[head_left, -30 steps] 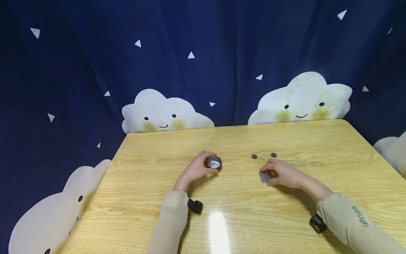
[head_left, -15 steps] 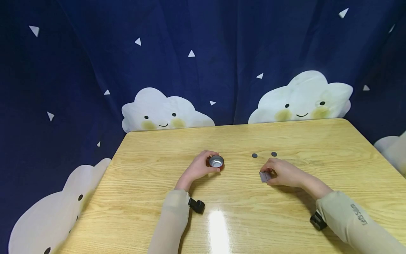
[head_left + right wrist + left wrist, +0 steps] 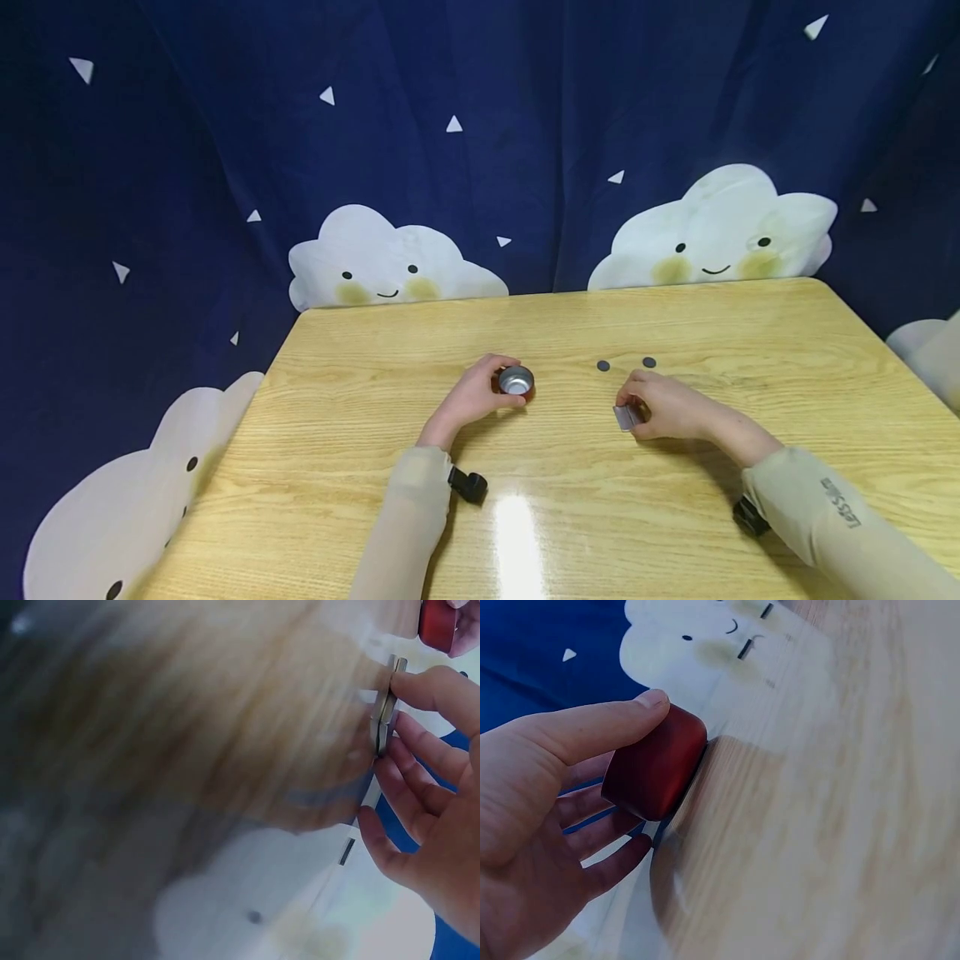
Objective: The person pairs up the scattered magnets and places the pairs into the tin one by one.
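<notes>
A small round red cup with a silver inside (image 3: 516,382) stands mid-table in the head view. My left hand (image 3: 477,393) grips it from the left, thumb on the near side and fingers on the far side. In the left wrist view the cup's smooth dark-red outer wall (image 3: 660,761) shows beside the thumb. To the right, my right hand (image 3: 670,408) pinches a small flat grey metal piece (image 3: 626,418), hinge-like with a line across it. Edge-on in the right wrist view, this metal piece (image 3: 384,712) shows two thin layers, held between thumb and fingers close to the tabletop.
Two dark round discs (image 3: 603,366) lie flat on the table beyond the right hand. The wooden table (image 3: 360,358) spreads around both hands, with its far edge against a navy curtain (image 3: 525,125) printed with clouds and triangles.
The left hand and the red cup have shifted slightly to the right, toward the right hand. My right hand keeps its pinch on the metal piece and has hardly moved.
</notes>
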Motion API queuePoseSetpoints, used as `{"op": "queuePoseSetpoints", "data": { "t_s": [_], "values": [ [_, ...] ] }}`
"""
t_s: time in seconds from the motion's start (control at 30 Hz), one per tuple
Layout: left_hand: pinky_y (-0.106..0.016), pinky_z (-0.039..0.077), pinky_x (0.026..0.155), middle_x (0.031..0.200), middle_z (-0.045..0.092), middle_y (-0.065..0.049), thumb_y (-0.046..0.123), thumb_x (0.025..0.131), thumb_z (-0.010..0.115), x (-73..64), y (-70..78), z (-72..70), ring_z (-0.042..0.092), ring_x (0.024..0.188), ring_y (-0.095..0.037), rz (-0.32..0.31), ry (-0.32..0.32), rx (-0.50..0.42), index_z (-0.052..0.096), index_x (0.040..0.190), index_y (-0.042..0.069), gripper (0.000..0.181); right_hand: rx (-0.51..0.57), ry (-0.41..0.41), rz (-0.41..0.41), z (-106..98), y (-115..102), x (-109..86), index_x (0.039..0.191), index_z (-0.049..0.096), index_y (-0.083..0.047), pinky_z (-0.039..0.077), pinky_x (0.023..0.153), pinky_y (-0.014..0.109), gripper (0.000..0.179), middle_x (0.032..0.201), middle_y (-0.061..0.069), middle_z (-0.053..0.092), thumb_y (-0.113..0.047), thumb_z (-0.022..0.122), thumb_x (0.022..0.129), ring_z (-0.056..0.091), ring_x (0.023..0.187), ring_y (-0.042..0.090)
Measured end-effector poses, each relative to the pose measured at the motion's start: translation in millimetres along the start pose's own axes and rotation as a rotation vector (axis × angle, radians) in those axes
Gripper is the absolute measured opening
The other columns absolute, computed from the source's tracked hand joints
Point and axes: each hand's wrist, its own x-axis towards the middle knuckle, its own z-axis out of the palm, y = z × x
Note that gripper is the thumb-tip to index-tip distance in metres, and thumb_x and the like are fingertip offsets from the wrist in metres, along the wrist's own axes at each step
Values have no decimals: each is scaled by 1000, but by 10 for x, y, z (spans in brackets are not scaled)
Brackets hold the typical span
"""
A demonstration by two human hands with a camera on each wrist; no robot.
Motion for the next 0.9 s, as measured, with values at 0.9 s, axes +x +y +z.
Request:
{"op": "queuePoseSetpoints", "data": {
  "t_s": [0.9],
  "values": [
    [-32,44,85,118,54,-1,25,74,76,-2,4,-2,54,102,-17,6,-19,-1,50,127,14,60,10,-54,6,-31,56,58,87,56,-8,38,58,20,31,84,0,47,-18,75,65,42,69,9]
  ]
}}
